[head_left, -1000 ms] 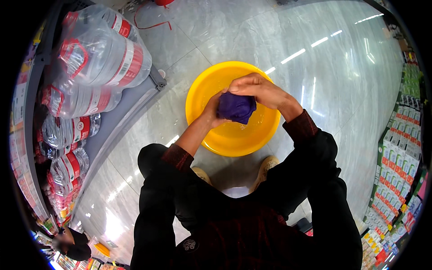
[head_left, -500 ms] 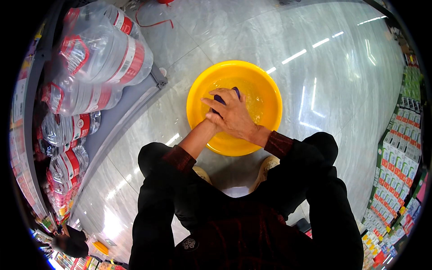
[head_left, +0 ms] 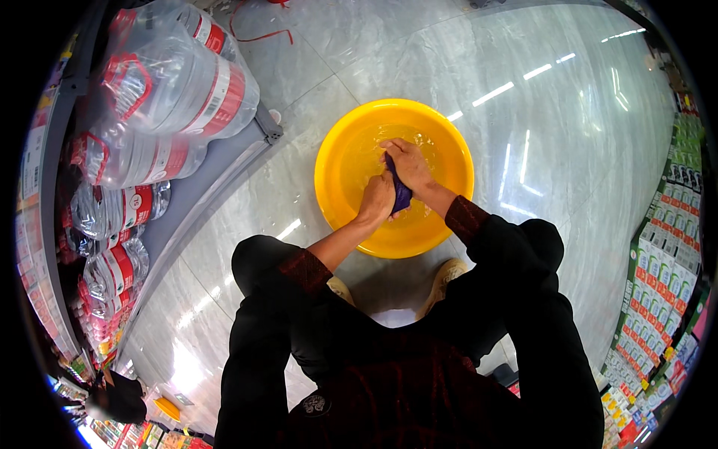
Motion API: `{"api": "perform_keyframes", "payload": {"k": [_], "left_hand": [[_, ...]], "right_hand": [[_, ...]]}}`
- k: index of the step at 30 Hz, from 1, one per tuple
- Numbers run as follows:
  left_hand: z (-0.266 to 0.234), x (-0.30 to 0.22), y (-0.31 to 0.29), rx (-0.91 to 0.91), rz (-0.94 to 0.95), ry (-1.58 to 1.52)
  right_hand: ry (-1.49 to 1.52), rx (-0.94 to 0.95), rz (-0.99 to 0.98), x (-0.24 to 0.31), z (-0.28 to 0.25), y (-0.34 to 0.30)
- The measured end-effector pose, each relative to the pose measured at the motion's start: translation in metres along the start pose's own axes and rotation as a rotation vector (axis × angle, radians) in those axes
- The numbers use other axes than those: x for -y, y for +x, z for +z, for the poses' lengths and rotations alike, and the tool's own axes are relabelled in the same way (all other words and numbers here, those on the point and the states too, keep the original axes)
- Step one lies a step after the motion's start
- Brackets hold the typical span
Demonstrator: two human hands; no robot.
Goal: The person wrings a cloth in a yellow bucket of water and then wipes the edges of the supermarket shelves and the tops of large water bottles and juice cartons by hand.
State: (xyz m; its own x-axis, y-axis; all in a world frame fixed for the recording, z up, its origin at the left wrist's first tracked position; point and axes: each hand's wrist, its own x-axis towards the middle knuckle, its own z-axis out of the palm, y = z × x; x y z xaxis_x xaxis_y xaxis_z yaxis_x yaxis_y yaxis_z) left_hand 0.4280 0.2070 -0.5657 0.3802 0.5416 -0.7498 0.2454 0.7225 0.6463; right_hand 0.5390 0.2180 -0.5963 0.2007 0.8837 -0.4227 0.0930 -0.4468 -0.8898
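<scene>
A bunched dark purple cloth (head_left: 399,188) is squeezed between my two hands over a round yellow basin (head_left: 329,212) with water in it. My left hand (head_left: 378,196) grips its near left side, fingers curled round it. Higher and to the right, my right hand (head_left: 409,162) is closed on the cloth's far part. Clear water (head_left: 357,146) with small bubbles or ripples shows around the hands. Part of the cloth is hidden by my fingers.
My shoes (head_left: 441,284) stand just at the basin's near side on the grey tiled floor (head_left: 568,142). Large water bottles (head_left: 194,90) fill a shelf on the left. Stacked boxed goods (head_left: 658,277) line the right. A person (head_left: 116,396) is at the lower left.
My hands were overlapped, the right over the left, with the cloth mostly covered. Now they are apart side by side, each gripping the cloth, which shows between them.
</scene>
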Motion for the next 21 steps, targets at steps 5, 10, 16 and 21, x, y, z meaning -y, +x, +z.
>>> {"api": "perform_keyframes", "payload": {"k": [5, 10, 16, 21], "left_hand": [[0.003, -0.023, -0.016, 0.044, 0.102, 0.298], [-0.003, -0.039, -0.019, -0.121, 0.205, 0.458], [-0.027, -0.005, 0.014, -0.107, 0.191, 0.504], [-0.026, -0.009, 0.014, -0.048, 0.115, 0.500]], "right_hand": [[-0.332, -0.121, -0.036, -0.057, -0.024, 0.022], [-0.662, -0.161, 0.044, -0.107, -0.051, 0.040], [-1.118, 0.219, -0.041, -0.077, -0.030, -0.025], [-1.218, 0.347, -0.173, -0.081, -0.043, -0.020]]}}
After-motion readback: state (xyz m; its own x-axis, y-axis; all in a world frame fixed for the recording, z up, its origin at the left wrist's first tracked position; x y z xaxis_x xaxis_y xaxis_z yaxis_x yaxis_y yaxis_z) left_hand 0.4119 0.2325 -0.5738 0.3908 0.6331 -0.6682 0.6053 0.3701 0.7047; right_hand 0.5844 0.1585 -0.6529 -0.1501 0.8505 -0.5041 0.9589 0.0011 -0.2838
